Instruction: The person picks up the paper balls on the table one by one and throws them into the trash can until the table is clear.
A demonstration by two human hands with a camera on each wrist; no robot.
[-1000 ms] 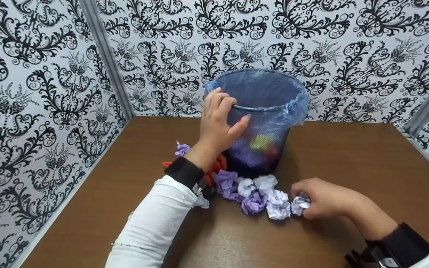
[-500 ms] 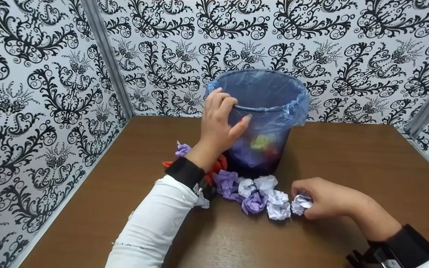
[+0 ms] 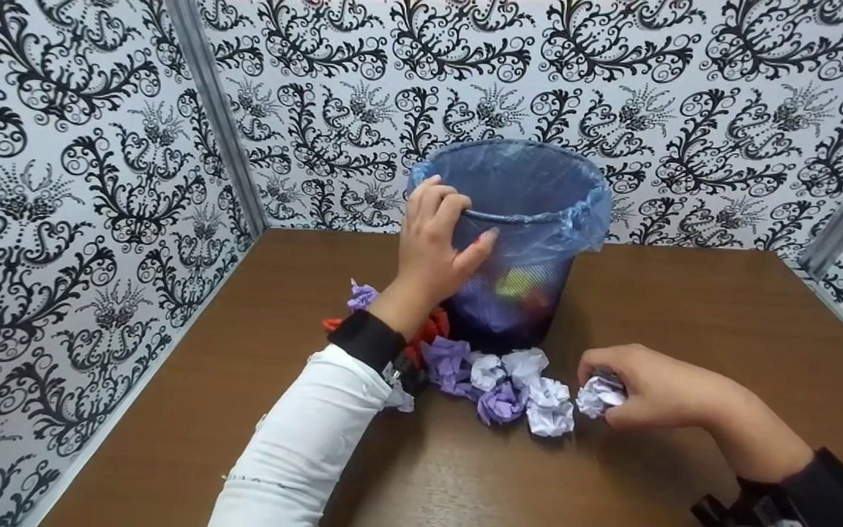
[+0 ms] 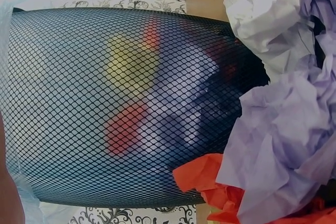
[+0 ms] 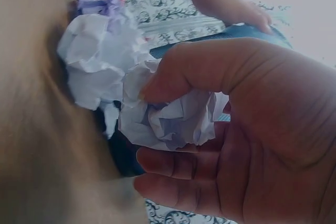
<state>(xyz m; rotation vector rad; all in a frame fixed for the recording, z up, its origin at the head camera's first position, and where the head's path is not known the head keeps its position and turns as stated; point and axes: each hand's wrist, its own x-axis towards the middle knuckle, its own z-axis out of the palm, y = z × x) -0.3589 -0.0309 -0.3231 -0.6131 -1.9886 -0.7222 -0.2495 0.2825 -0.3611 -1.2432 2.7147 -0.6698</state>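
Note:
My left hand [image 3: 432, 245] grips the near-left rim of a mesh wastebasket [image 3: 513, 315], fingers over the edge and thumb outside. A blue plastic liner [image 3: 582, 219] is folded over that rim. My right hand [image 3: 663, 388] holds a crumpled white paper ball [image 3: 600, 395] between thumb and fingers, to the right of the pile; the right wrist view shows the same paper ball [image 5: 163, 119] under the thumb. Through the mesh in the left wrist view, a yellow paper ball [image 4: 131, 64] and a red piece [image 4: 126, 127] show inside.
In front of the basket lie several crumpled papers: white [image 3: 550, 408], purple [image 3: 502, 402] and red [image 3: 432, 326], partly hidden by my left forearm. Another purple one [image 3: 361, 295] lies left of that wrist. Patterned walls [image 3: 319, 110] enclose the brown table [image 3: 685, 315] at back and sides.
The white paper ball in my right hand has shifted slightly right, opening a small gap from the white one beside it. My left hand keeps its hold on the rim.

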